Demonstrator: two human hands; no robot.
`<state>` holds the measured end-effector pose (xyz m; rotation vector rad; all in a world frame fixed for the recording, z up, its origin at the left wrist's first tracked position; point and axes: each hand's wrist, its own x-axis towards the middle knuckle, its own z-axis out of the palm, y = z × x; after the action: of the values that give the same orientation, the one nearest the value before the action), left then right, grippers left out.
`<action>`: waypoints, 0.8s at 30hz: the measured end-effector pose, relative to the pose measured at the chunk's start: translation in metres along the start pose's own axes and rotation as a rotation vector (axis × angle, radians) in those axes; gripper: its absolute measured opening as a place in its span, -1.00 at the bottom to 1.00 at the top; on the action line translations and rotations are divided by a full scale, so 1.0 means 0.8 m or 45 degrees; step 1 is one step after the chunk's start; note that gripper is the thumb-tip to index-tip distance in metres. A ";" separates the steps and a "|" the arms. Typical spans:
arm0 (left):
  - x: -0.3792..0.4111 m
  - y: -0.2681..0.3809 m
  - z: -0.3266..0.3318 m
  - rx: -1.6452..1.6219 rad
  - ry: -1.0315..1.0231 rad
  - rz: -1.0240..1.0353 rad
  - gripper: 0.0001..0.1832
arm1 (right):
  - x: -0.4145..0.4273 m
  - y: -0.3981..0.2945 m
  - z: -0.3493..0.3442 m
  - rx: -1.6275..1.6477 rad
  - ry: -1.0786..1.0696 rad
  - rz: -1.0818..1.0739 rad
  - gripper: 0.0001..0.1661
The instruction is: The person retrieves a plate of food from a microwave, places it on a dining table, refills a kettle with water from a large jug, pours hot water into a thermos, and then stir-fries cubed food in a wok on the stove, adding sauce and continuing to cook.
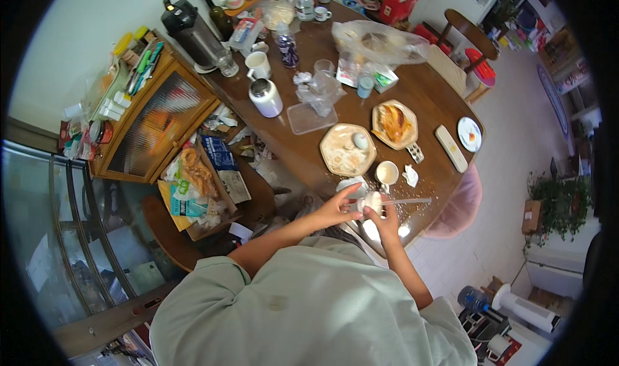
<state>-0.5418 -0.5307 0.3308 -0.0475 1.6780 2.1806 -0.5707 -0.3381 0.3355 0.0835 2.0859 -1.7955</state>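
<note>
Over the table's near edge, my right hand grips a small white rounded object with thumb and fingers. A long translucent straw-like piece sticks out to its right. My left hand is at the object's left side, thumb and fingers spread; whether they grip it is unclear. Just beyond the hands stands a cup with a pale inside. To its left, a hexagonal plate carries a whitish egg and smeared food remains. Crumpled white tissue lies right of the cup, among scattered crumbs.
Farther back, a second plate holds browned bread-like food. A long pale case lies beside a small round plate. A white thermos, a plastic tray and a purple bottle stand left. A pink seat adjoins the table's right edge.
</note>
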 end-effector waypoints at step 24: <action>-0.062 0.291 -0.349 1.092 1.117 -0.108 -0.24 | 0.369 -0.085 0.422 -0.099 -0.369 -0.598 0.33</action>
<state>-0.6278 -0.8553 0.4792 -0.9080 2.8578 1.2327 -0.7793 -0.7349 0.2671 -0.6989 2.0703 -1.8319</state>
